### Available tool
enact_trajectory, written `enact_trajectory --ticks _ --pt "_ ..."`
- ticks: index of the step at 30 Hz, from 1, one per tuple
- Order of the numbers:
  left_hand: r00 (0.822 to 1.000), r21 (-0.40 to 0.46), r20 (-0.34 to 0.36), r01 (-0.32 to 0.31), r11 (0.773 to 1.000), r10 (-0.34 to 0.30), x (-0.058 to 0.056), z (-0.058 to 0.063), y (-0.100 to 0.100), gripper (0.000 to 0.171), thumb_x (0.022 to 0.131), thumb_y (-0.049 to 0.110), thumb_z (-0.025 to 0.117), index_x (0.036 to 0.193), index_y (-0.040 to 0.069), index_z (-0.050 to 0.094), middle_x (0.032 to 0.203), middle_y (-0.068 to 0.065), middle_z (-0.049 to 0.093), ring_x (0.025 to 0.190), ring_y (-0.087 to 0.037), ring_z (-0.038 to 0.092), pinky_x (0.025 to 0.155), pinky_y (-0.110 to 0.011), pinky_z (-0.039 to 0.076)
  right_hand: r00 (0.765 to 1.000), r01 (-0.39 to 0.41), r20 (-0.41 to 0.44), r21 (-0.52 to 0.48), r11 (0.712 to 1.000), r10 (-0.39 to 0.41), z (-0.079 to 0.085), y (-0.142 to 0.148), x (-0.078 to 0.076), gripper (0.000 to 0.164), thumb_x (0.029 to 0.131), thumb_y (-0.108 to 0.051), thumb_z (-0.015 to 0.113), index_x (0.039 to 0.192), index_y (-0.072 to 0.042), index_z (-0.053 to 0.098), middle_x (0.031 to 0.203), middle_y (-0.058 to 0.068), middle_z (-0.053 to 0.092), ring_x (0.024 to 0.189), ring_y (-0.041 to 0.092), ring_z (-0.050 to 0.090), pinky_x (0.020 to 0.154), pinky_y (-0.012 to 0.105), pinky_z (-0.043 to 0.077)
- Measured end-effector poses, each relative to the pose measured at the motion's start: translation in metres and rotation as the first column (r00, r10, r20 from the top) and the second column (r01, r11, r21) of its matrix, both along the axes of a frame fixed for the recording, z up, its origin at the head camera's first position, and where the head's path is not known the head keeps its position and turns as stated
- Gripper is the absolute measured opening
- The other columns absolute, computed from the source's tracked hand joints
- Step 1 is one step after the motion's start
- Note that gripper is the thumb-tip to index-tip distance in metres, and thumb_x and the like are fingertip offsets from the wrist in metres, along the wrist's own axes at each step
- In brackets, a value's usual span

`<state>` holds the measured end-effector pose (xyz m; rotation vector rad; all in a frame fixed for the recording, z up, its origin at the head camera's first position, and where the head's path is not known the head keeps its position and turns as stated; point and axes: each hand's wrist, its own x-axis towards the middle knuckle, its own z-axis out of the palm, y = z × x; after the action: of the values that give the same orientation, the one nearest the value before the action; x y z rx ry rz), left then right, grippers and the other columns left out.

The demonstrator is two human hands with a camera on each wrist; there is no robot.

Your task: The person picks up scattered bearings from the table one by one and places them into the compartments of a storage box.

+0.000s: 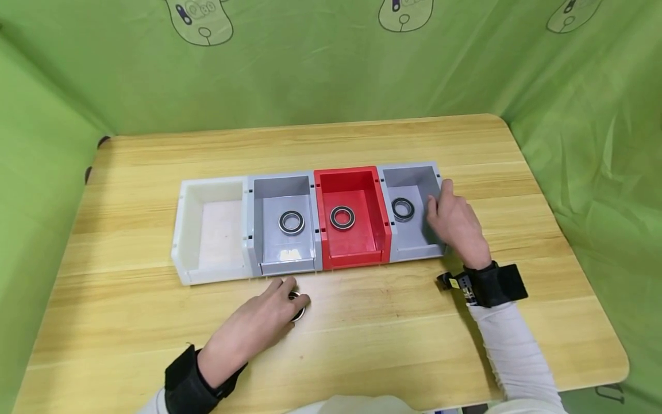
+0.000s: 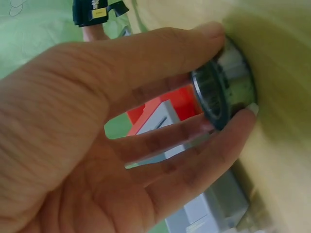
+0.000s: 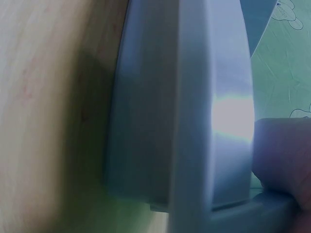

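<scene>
On the wood-grain table (image 1: 372, 328), in front of the row of bins, my left hand (image 1: 258, 322) pinches a ball bearing (image 2: 233, 77) between thumb and fingertips. The bearing is at or very near the table surface. My right hand (image 1: 460, 224) grips the right side wall of the right grey bin (image 1: 414, 252), with the thumb on the inner side. The fingers on the outer side are mostly hidden. Bearings lie flat in three bins: one (image 1: 403, 210) in that grey bin, another (image 1: 342, 218) in the red bin (image 1: 357, 261), and a third (image 1: 292, 222) in the left grey bin (image 1: 284, 267).
A white bin (image 1: 188, 276) forms the left end of the joined row. Green cloth (image 1: 310, 80) with printed shapes hangs behind the table and along both sides. Each wrist wears a black strap (image 1: 496, 284).
</scene>
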<state>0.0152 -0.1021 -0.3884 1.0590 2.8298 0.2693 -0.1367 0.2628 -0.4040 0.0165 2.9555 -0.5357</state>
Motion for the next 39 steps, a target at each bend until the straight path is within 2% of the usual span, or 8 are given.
enact_trajectory --ticks 6,12,17,22,28,33,36,39 --pt "1.0 0.009 -0.01 -0.002 1.0 0.002 0.001 -0.006 0.001 0.03 0.078 0.01 0.086 0.105 0.011 0.073 0.104 -0.01 0.063 0.092 -0.025 0.056 0.067 -0.028 0.055 1.0 -0.001 -0.001 0.004 1.0 0.001 0.0 0.0 0.0 0.033 0.108 -0.022 0.037 0.122 0.008 0.035 0.069 0.02 0.05 0.053 0.03 0.053 0.042 0.035 0.035" --pt "0.999 0.005 -0.048 0.016 1.0 -0.015 0.003 -0.007 0.001 0.025 0.08 0.004 0.082 0.102 0.009 0.073 0.102 -0.011 0.063 0.092 -0.025 0.056 0.064 -0.027 0.055 1.0 0.008 0.017 0.002 1.0 -0.008 -0.001 0.0 0.001 0.034 0.108 -0.023 0.036 0.123 0.007 0.035 0.072 0.021 0.05 0.055 0.03 0.054 0.043 0.035 0.036" --pt "0.998 -0.009 -0.055 0.029 1.0 -0.029 0.005 -0.007 0.0 0.025 0.08 0.001 0.08 0.102 0.008 0.072 0.101 -0.012 0.062 0.091 -0.025 0.055 0.055 -0.026 0.051 1.0 0.013 0.026 -0.003 1.0 -0.013 0.0 0.0 0.002 0.035 0.109 -0.024 0.037 0.124 0.007 0.035 0.073 0.022 0.052 0.056 0.03 0.054 0.044 0.035 0.037" --pt "0.999 -0.011 -0.045 0.013 1.0 -0.013 0.007 -0.004 -0.003 0.025 0.08 0.004 0.08 0.102 0.009 0.072 0.099 -0.011 0.06 0.091 -0.023 0.055 0.051 -0.024 0.049 1.0 0.007 0.015 -0.002 1.0 -0.007 0.0 0.0 0.002 0.035 0.108 -0.023 0.037 0.125 0.008 0.035 0.072 0.022 0.051 0.055 0.03 0.054 0.044 0.035 0.037" --pt "1.0 0.0 -0.002 -0.026 1.0 0.026 0.007 0.008 -0.009 0.026 0.081 0.013 0.084 0.103 0.01 0.071 0.097 -0.009 0.056 0.09 -0.021 0.054 0.055 -0.028 0.052 1.0 0.002 -0.011 0.006 1.0 -0.002 -0.001 0.0 0.002 0.033 0.108 -0.022 0.037 0.122 0.009 0.036 0.07 0.022 0.051 0.054 0.032 0.054 0.044 0.035 0.036" --pt "0.999 -0.007 0.019 -0.031 1.0 0.031 0.006 0.023 -0.018 0.034 0.079 0.004 0.083 0.111 0.007 0.072 0.103 -0.011 0.057 0.093 -0.023 0.056 0.059 -0.03 0.055 1.0 0.003 -0.004 0.004 1.0 -0.003 -0.001 0.0 0.002 0.034 0.108 -0.022 0.037 0.123 0.009 0.036 0.071 0.022 0.052 0.055 0.031 0.054 0.044 0.036 0.036" --pt "0.999 0.024 -0.007 -0.036 0.999 0.036 0.003 0.036 -0.027 0.041 0.077 0.0 0.083 0.117 0.004 0.073 0.104 -0.013 0.059 0.091 -0.023 0.056 0.063 -0.029 0.055 1.0 0.0 -0.005 0.005 1.0 0.0 -0.001 0.0 0.001 0.035 0.108 -0.023 0.037 0.123 0.009 0.036 0.07 0.022 0.052 0.054 0.031 0.054 0.044 0.036 0.036" --pt "0.996 0.065 -0.072 -0.054 0.996 0.059 -0.003 0.049 -0.037 0.042 0.079 0.004 0.083 0.12 0.002 0.073 0.104 -0.014 0.061 0.09 -0.023 0.059 0.065 -0.028 0.055 1.0 0.0 -0.006 0.004 1.0 0.0 -0.001 0.001 0.001 0.034 0.108 -0.023 0.036 0.123 0.008 0.036 0.07 0.022 0.051 0.054 0.031 0.053 0.044 0.035 0.036"
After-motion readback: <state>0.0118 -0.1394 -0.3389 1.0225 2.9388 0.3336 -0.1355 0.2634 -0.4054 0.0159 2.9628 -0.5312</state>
